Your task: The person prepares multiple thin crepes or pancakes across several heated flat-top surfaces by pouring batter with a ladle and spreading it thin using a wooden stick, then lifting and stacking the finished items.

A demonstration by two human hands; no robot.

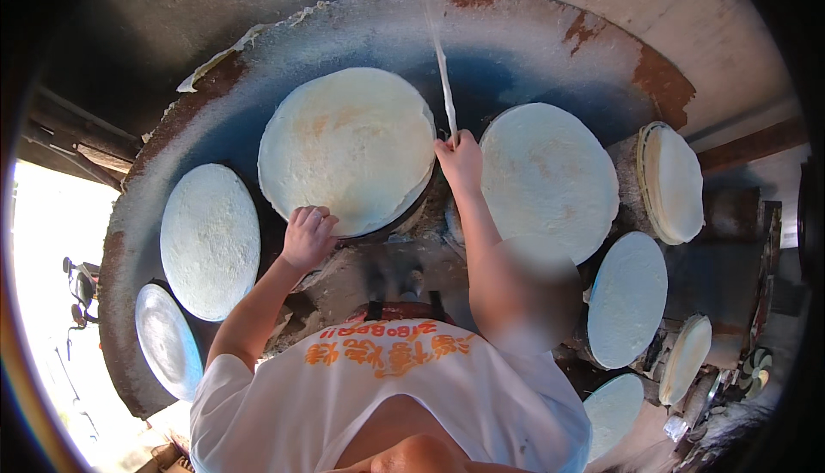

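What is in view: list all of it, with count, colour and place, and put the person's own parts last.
Left middle disc: one, off-white with tan patches, left of centre.
Right middle disc: one, off-white, right of centre.
Left-side discs: two, pale, at left.
Right-side discs: four, pale, at right.
Thin rod: one, whitish, upper centre.
Curved surface: one, blue-grey, rust-brown patches, behind the discs.
Wall: one, beige, at top.
Small items: dark, far left and lower right, too unclear to count.
Shirt: one, white, bottom.
Left hand: one, bare, at the left middle disc's near edge.
Right hand: one, bare, gripping the rod.
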